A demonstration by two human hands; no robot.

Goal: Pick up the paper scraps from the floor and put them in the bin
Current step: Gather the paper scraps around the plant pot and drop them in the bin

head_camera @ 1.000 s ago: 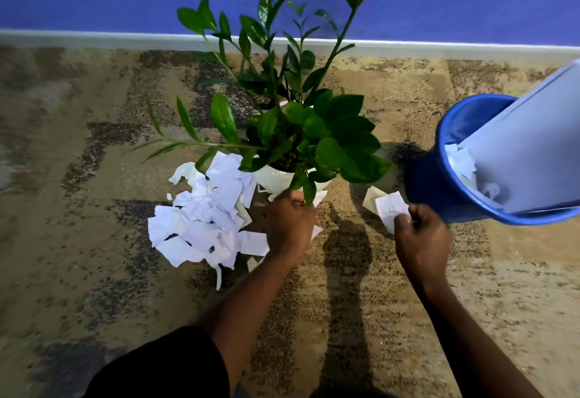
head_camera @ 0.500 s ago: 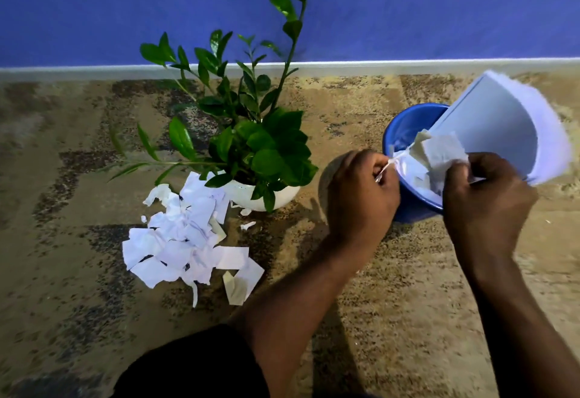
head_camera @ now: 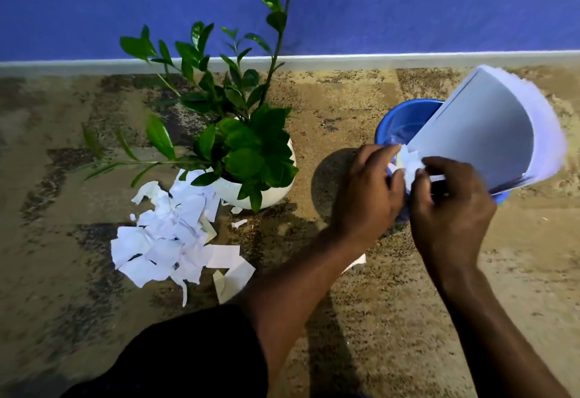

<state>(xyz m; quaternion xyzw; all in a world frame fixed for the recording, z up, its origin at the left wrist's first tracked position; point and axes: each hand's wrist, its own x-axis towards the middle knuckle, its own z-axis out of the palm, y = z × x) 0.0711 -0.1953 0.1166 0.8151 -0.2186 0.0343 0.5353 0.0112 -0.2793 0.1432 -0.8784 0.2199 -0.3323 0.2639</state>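
Observation:
A heap of torn white paper scraps (head_camera: 169, 237) lies on the speckled floor, left of a white plant pot. The blue bin (head_camera: 405, 121) stands at the right, with a bent stack of white sheets (head_camera: 489, 134) sticking out of it. My left hand (head_camera: 365, 190) and my right hand (head_camera: 448, 206) meet at the bin's near rim. Between their fingertips sit crumpled white scraps (head_camera: 409, 164), pinched from both sides just over the rim. One more scrap (head_camera: 356, 262) peeks out from under my left forearm.
A leafy green plant in a round white pot (head_camera: 276, 184) stands between the scrap heap and the bin. A blue wall with a pale skirting (head_camera: 345, 60) runs along the back. My dark-clothed knee (head_camera: 194, 353) is at the bottom left.
Both hands lifted scraps from the floor beside the pot and carried them right to the bin's rim. Over the last half second they have drawn closer together there.

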